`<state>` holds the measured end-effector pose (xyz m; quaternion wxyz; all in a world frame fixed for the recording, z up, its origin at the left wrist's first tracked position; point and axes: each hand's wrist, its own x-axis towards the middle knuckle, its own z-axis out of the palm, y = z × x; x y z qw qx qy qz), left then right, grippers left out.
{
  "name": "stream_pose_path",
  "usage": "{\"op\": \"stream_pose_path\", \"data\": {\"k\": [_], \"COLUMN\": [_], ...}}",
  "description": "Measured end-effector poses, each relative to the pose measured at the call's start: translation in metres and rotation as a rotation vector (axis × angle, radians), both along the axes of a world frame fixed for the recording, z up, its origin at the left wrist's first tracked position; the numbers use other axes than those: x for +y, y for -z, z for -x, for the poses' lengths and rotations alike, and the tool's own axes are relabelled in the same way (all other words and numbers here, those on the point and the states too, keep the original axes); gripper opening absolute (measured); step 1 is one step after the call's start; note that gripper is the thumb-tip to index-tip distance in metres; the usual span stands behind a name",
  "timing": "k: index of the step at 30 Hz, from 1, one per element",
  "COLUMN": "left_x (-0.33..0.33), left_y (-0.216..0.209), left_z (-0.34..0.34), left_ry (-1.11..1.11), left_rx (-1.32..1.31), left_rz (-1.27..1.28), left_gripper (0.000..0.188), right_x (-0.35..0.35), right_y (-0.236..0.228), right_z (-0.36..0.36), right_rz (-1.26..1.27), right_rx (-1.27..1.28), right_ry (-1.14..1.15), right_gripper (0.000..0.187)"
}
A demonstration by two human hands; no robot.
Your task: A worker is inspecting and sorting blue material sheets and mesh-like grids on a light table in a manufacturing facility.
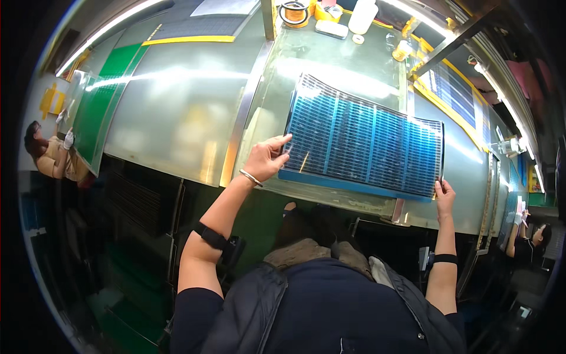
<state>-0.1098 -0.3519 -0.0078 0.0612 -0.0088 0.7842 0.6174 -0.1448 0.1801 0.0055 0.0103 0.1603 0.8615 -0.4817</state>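
A dark blue solar panel sheet (367, 141), ruled with rows of small cells and several lighter vertical bands, spans the space between my hands. Its left edge is pinched between the thumb and fingers of my left hand (267, 157), which wears a bracelet. At the near right corner, my right hand (444, 196) grips the edge with thumb and fingertips. The sheet is slightly bowed along its far edge. A plain blue strip (342, 183) shows below its near edge; I cannot tell whether it belongs to the sheet or lies under it.
The glass-topped worktable (348, 65) carries an orange spool (294, 14), a white bottle (362, 16) and a small jar (402, 51) at the back. Metal strips (240, 118) divide the bench. Other people work at far left (53, 153) and far right (527, 239).
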Motion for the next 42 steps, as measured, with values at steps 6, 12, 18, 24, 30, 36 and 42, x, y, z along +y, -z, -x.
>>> {"op": "stream_pose_path", "data": {"k": [6, 12, 18, 24, 30, 36, 42], "left_x": [-0.003, -0.003, -0.002, -0.005, -0.006, -0.005, 0.002], "left_y": [0.021, 0.031, 0.024, 0.027, 0.027, 0.028, 0.024], "left_z": [-0.022, -0.029, -0.028, -0.029, -0.029, -0.029, -0.018], "left_ry": [0.118, 0.158, 0.181, 0.223, 0.253, 0.243, 0.272], "left_rx": [0.254, 0.237, 0.188, 0.173, 0.157, 0.162, 0.193], "left_rz": [0.423, 0.416, 0.406, 0.431, 0.462, 0.490, 0.524], "left_gripper": [0.043, 0.051, 0.056, 0.058, 0.059, 0.060, 0.061], "right_x": [0.024, 0.023, 0.025, 0.023, 0.022, 0.019, 0.039], "right_y": [0.028, 0.034, 0.037, 0.040, 0.043, 0.044, 0.036], "right_z": [0.001, 0.000, 0.000, -0.002, -0.005, -0.002, -0.003], "right_rz": [0.016, 0.034, -0.011, -0.004, -0.006, 0.031, 0.061], "right_rx": [0.081, 0.093, 0.063, 0.072, 0.076, 0.089, 0.060], "right_ry": [0.036, 0.096, 0.125, 0.118, 0.139, 0.138, 0.159], "right_gripper": [0.028, 0.030, 0.032, 0.033, 0.033, 0.032, 0.031]}}
